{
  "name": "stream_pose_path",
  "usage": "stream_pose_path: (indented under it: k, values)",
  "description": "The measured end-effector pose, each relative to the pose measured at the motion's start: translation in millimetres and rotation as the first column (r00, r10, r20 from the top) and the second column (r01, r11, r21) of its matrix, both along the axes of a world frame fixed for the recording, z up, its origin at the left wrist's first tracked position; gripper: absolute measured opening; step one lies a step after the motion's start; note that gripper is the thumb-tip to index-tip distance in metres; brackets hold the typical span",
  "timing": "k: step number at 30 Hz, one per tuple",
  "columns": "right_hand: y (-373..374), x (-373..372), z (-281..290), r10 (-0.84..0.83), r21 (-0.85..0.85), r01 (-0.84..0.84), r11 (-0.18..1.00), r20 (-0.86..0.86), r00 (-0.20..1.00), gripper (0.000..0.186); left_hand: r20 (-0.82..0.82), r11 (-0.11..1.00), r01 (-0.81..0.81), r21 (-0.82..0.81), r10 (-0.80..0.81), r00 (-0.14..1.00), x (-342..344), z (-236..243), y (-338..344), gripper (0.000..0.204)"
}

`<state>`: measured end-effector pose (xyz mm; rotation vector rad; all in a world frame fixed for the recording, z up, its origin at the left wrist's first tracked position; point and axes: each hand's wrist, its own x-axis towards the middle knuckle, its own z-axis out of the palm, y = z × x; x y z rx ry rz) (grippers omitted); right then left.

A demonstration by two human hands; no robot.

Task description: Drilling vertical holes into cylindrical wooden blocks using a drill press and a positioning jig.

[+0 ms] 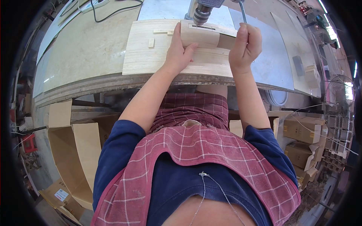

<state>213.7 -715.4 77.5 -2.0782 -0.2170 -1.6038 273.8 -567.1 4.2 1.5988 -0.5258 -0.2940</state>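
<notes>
A pale wooden box-like piece (203, 37) with a rounded side and a dark slot along its top lies on a light wooden board (141, 60). My left hand (177, 54) holds its left end, thumb across the near side and fingers along the left edge. Just above the slot is a drill press chuck (201, 16); any bit in it is too small to make out. My right hand (245, 47) is closed round the lower end of a metal lever (243, 13), right of the chuck. Thin wooden strips (163, 31) and a small wooden block (151, 42) lie left of my left hand.
The board rests on a worn table (90, 49) whose front edge (113, 80) runs before my body. A black cable (100, 19) lies at the back left. Open cardboard boxes (75, 150) stand below left, and stacked cartons (301, 132) to the right.
</notes>
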Motion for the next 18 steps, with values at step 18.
stream_pose_path:
  k: [18]
  values:
    - [-9,-10,16,-0.022,-0.089,0.013,0.996,-0.099,0.995,0.007,-0.035,1.0,0.022,-0.002,-0.022,0.999,2,-2,2,0.08]
